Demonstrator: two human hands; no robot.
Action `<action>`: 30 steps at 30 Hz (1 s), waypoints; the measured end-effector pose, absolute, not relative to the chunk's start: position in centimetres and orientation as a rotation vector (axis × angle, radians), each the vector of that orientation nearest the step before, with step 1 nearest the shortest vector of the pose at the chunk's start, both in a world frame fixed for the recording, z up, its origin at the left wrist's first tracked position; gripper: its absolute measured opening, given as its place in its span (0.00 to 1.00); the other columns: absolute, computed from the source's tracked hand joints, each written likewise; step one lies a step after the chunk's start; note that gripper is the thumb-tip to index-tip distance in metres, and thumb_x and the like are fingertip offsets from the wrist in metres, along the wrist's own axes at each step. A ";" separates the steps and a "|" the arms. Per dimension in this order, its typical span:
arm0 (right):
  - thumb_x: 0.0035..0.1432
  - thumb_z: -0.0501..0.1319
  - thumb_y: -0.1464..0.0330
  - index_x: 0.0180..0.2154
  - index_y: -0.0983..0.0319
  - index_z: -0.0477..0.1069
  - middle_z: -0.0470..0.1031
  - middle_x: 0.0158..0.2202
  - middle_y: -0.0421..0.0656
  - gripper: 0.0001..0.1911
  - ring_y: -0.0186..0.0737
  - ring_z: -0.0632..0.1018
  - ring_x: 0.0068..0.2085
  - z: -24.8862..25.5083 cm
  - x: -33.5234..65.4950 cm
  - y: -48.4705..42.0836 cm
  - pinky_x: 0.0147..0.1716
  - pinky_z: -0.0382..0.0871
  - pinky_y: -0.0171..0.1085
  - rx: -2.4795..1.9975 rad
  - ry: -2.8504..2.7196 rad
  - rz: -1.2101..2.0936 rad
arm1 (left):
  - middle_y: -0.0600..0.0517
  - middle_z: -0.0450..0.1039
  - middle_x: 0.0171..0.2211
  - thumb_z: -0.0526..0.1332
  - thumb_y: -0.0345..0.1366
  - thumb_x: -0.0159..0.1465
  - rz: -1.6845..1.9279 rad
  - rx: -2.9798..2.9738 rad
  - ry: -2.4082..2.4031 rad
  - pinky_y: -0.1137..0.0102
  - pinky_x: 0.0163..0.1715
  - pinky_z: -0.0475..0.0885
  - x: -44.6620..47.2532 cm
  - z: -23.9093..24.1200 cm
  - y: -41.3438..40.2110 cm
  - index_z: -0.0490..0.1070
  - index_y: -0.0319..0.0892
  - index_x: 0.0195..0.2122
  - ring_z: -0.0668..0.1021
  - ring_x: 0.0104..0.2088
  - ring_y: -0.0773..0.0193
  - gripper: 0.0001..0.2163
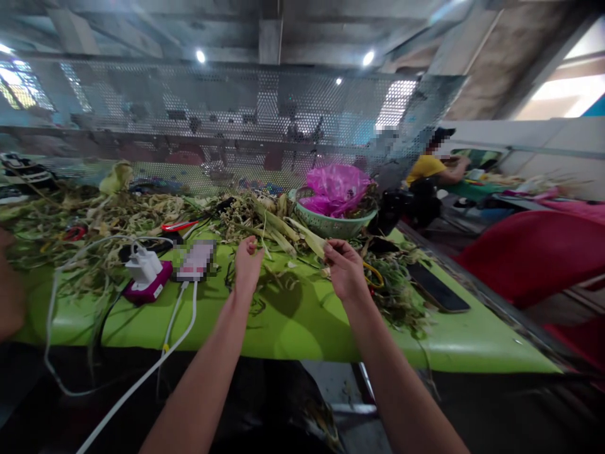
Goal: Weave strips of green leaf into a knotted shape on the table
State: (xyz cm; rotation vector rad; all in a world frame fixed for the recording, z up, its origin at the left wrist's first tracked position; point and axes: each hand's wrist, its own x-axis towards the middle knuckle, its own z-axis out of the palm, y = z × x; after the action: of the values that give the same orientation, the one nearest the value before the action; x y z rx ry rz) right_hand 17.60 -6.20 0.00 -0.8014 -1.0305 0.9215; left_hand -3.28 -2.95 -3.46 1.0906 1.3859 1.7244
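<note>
My right hand pinches the near end of a long, pale green leaf-like husk, which points away towards the plant pile. To its left, my left hand is closed, its fingers curled in. A thin pale strand passes right beside those fingertips; whether they grip it I cannot tell. Beyond both hands lie thick pale green stalks among dried, wilted plant matter. Both hands are over the bright green tabletop.
A green basket with a pink plastic bag stands behind. On the left are a purple power block, a phone and white cables. A dark phone and red chair are right. Another person sits farther off.
</note>
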 end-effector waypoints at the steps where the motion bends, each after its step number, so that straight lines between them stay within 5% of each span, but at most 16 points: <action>1: 0.44 0.69 0.65 0.31 0.59 0.72 0.70 0.27 0.36 0.10 0.31 0.68 0.25 -0.1 17.7 -6.2 0.26 0.62 0.33 -0.806 -1.038 0.870 | 0.48 0.70 0.40 0.66 0.29 0.50 1.698 1.224 1.469 0.64 0.45 0.67 -3.3 -3.3 -3.2 0.69 0.42 0.47 0.72 0.39 0.61 0.21; 3: 0.46 0.68 0.66 0.32 0.59 0.72 0.71 0.28 0.37 0.09 0.33 0.70 0.28 -0.2 17.8 -6.1 0.29 0.64 0.33 -0.831 -1.084 0.751 | 0.45 0.68 0.47 0.66 0.30 0.50 1.677 1.480 1.615 0.61 0.49 0.64 -3.0 -2.7 -4.1 0.68 0.44 0.51 0.71 0.45 0.57 0.25; 6: 0.49 0.67 0.68 0.32 0.60 0.73 0.72 0.30 0.40 0.06 0.36 0.72 0.31 -0.3 17.6 -6.4 0.31 0.66 0.35 -0.928 -1.252 0.454 | 0.44 0.69 0.45 0.64 0.34 0.55 1.725 1.634 1.692 0.60 0.50 0.63 -2.2 -1.5 -5.7 0.72 0.43 0.44 0.69 0.48 0.54 0.14; 10: 0.55 0.62 0.70 0.31 0.59 0.74 0.73 0.32 0.43 0.03 0.40 0.73 0.35 0.1 16.6 -7.2 0.35 0.68 0.39 -1.017 -1.582 -0.001 | 0.49 0.71 0.31 0.57 0.43 0.61 1.511 1.669 1.337 0.67 0.37 0.66 -0.7 -1.2 -6.5 0.71 0.41 0.33 0.72 0.34 0.61 0.10; 15: 0.59 0.59 0.72 0.35 0.57 0.76 0.74 0.34 0.44 0.08 0.42 0.74 0.37 0.0 15.2 -8.1 0.38 0.67 0.41 -1.027 -1.918 -0.259 | 0.51 0.72 0.29 0.58 0.43 0.59 1.312 1.428 0.942 0.69 0.37 0.67 0.5 -1.8 -5.9 0.71 0.41 0.30 0.73 0.32 0.64 0.10; 30: 0.56 0.61 0.70 0.36 0.57 0.76 0.75 0.35 0.43 0.06 0.43 0.76 0.38 -0.4 15.0 -7.6 0.40 0.71 0.40 -0.956 -1.890 0.138 | 0.54 0.69 0.24 0.58 0.37 0.57 1.278 1.184 1.003 0.71 0.29 0.63 -0.1 -0.9 -6.8 0.68 0.41 0.25 0.70 0.27 0.67 0.07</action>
State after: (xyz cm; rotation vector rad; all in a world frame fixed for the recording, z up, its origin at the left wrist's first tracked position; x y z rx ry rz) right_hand 15.00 -7.58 -0.41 -0.9562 -1.8903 0.1380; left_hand -0.13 -6.80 -0.86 1.1845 1.0035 1.2779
